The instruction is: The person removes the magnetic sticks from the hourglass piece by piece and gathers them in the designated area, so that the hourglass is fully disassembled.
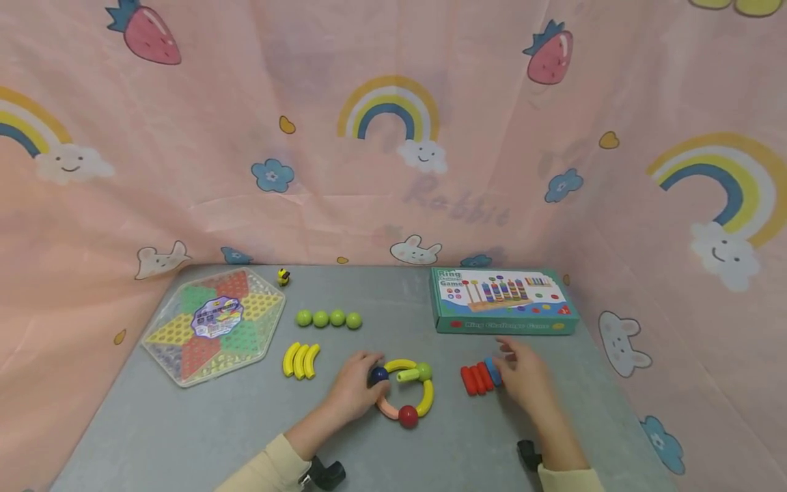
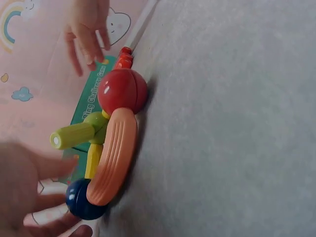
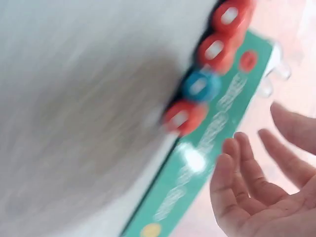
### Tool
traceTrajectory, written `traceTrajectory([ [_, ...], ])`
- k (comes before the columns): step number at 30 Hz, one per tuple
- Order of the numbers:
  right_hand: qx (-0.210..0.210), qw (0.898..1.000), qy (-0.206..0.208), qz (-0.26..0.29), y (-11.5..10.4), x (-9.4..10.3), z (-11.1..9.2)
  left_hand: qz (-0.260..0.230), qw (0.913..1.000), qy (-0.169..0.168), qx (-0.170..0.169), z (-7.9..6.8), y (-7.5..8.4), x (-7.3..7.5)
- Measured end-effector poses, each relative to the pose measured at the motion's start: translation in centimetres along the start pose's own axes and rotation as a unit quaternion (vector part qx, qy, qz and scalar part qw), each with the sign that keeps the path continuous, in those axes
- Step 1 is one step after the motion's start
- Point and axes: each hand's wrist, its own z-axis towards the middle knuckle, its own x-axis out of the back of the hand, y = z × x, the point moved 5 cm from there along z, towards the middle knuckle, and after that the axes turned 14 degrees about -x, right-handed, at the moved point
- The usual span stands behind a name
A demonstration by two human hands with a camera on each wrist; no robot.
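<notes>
In the head view, a toy loop of curved sticks and balls lies on the table: yellow curved sticks (image 1: 425, 398), a red ball (image 1: 408, 417), a pinkish curved stick (image 2: 114, 158) and a dark blue ball (image 2: 85, 200). From its green ball (image 1: 424, 371) juts a short light-green stick (image 1: 407, 376). My left hand (image 1: 356, 386) is around the dark blue ball, fingers behind it, thumb a little apart in the left wrist view. My right hand (image 1: 525, 376) hovers with spread, loosely bent fingers beside red sticks (image 1: 472, 380) and a blue stick (image 1: 492, 371), holding nothing.
Yellow curved sticks (image 1: 300, 361) and a row of green balls (image 1: 320, 319) lie left of the loop. Behind are a hexagonal star-board case (image 1: 212, 362), a small black-and-yellow toy (image 1: 283, 277) and a green game box (image 1: 504, 324). Pink printed cloth (image 1: 369, 219) hangs around the table.
</notes>
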Motion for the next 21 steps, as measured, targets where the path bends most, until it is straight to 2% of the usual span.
traceTrajectory([
  [2,0.039,0.999,0.006,0.002,-1.7,-0.5,-1.1,0.011,0.9997,-0.014,-0.014,0.0,0.0,-0.1],
  [4,0.066,0.998,-0.006,0.003,-3.4,-1.3,-2.4,0.015,0.999,-0.036,-0.022,-0.1,0.0,-0.3],
  [7,0.093,0.995,-0.044,0.007,-5.7,-3.3,-3.8,0.004,0.998,-0.061,-0.019,-0.3,-0.1,-0.6],
  [10,0.105,0.991,-0.087,0.007,-7.2,-5.4,-4.3,-0.004,0.9974,-0.07,-0.019,-0.6,-0.1,-0.8],
  [15,0.117,0.985,-0.123,0.0,-8.3,-7.5,-4.6,-0.002,0.9964,-0.081,-0.024,-0.6,-0.1,-1.0],
  [21,0.121,0.985,-0.12,0.006,-8.6,-8.2,-4.6,0.005,0.9965,-0.079,-0.027,-0.4,0.0,-1.0],
])
